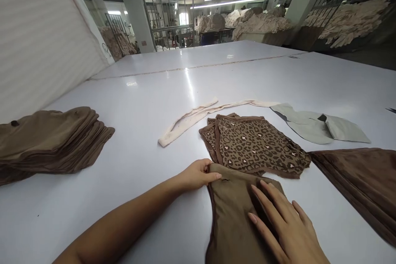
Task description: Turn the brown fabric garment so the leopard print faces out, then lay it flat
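A brown fabric piece (235, 218) lies before me on the table, reaching past the lower edge of the view. My left hand (198, 175) pinches its upper left corner between thumb and fingers. Over its right side rests my right hand (281, 222), fingers stretched out and spread on the cloth. Just beyond the brown piece are leopard-print fabric pieces (256, 142) in a small stack. At the far left is a thick pile of brown cut pieces (52, 140). Darker brown folded fabric (361, 181) lies to the right.
A pale fabric strip (188, 121) curves behind the leopard-print pieces. Grey-green pieces (324, 126) lie at its right end. The white table (148, 90) runs far back. White sheeting (46, 37) rises at left; heaps of cloth (262, 24) stand beyond the table.
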Demonstrator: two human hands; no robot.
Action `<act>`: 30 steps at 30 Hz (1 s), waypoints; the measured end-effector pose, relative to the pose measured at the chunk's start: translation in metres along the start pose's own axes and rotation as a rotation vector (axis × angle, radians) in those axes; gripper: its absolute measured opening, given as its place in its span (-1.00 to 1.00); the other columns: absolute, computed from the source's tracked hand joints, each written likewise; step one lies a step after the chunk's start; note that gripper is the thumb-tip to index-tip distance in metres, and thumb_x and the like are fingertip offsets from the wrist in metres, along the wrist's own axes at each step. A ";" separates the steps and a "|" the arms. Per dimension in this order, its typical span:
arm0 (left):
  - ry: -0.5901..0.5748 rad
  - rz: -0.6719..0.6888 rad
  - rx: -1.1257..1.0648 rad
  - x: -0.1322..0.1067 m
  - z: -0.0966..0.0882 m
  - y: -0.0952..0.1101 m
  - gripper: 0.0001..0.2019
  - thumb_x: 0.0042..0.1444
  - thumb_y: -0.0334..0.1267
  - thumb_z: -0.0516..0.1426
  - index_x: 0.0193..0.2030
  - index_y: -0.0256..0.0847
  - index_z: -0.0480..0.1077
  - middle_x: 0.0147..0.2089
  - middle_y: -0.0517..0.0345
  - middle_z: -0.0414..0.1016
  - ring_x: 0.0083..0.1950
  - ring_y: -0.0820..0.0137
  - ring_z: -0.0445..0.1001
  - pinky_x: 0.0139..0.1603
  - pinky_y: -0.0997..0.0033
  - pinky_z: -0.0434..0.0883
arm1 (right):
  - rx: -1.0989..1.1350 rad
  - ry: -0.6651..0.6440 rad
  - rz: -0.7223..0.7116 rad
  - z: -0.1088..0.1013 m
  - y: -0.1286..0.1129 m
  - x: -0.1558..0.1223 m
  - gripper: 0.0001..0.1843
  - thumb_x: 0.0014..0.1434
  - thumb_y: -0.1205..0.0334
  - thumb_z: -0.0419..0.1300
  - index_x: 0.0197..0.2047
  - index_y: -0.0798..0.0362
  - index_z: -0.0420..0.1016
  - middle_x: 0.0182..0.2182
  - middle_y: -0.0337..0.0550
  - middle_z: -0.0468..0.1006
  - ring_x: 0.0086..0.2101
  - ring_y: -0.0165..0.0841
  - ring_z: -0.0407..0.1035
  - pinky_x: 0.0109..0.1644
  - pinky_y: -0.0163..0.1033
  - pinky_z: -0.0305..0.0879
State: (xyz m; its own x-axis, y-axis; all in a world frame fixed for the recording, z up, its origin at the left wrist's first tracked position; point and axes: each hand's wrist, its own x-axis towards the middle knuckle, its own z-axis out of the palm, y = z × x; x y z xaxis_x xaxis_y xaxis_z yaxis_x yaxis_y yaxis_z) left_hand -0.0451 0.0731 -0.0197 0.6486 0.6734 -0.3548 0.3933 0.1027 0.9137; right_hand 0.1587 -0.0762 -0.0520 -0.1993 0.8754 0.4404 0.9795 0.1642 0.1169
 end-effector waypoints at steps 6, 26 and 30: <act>0.145 0.071 0.277 -0.019 -0.046 0.015 -0.82 0.04 -0.21 0.11 -0.31 -0.29 0.38 -0.32 0.10 0.44 -0.23 0.32 0.41 -0.18 0.35 0.37 | 0.049 -0.007 -0.196 0.001 -0.030 0.007 -0.44 0.17 -0.05 0.02 0.02 0.23 0.42 -0.03 0.32 0.46 -0.11 -0.02 0.44 -0.30 -0.06 0.48; 0.583 -0.151 0.741 -0.086 -0.061 -0.049 -0.28 0.13 0.19 -0.09 0.34 -0.16 -0.05 0.42 -0.03 -0.30 0.39 0.07 -0.17 0.29 -0.05 0.04 | 0.401 -0.141 0.299 -0.013 0.030 0.053 -0.61 0.24 0.07 -0.04 0.00 0.08 0.42 -0.04 0.01 0.46 -0.05 -0.19 0.39 -0.04 -0.08 0.40; 0.514 -0.025 0.731 -0.109 -0.096 -0.043 -0.50 0.19 0.08 -0.07 0.23 0.02 0.17 0.31 0.16 0.12 0.32 0.19 0.10 0.26 0.13 0.17 | 0.373 -0.100 0.324 0.004 0.042 0.058 -0.62 0.25 0.14 -0.03 0.04 0.13 0.37 -0.06 0.05 0.41 -0.06 -0.17 0.32 -0.02 -0.04 0.34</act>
State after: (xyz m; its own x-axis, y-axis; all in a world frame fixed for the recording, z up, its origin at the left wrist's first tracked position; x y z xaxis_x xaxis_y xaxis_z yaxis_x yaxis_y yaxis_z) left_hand -0.1956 0.0655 -0.0009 0.3308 0.9403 -0.0795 0.8344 -0.2522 0.4900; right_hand 0.1881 -0.0169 -0.0254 0.1030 0.9446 0.3117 0.9382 0.0119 -0.3460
